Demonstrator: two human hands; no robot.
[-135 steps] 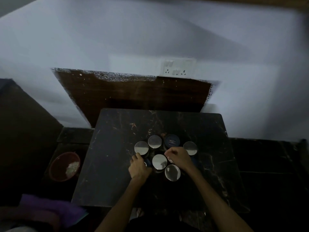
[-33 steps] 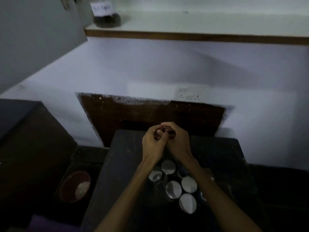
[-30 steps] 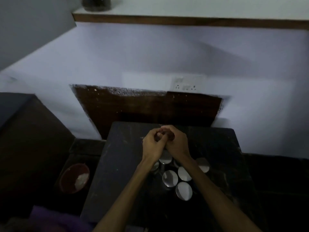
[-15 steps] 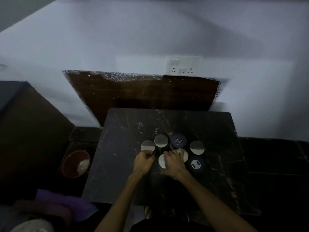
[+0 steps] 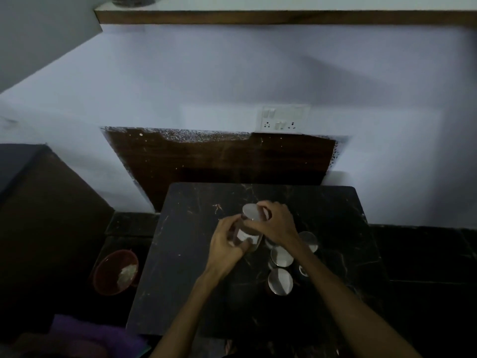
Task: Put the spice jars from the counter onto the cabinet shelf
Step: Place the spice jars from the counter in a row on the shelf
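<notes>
Cradling one tilted spice jar (image 5: 248, 229) above the counter (image 5: 185, 254), both hands grasp it: left hand (image 5: 227, 248) low, right hand (image 5: 277, 224) near its lid. Dark contents show inside.

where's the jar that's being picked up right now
In the head view the lifted jar is mid-frame, held between the left hand and right hand, just left of the other jars.

You've got one spice jar (image 5: 248, 229) lifted off the counter (image 5: 196, 267), tilted, its silver lid (image 5: 251, 212) leaning far-left and a white label on its side. Other silver-lidded jars (image 5: 281, 257) stand clustered just to its right and nearer. High at far left, the cabinet shelf (image 5: 258, 17) bears one dark jar (image 5: 131, 0).
</notes>
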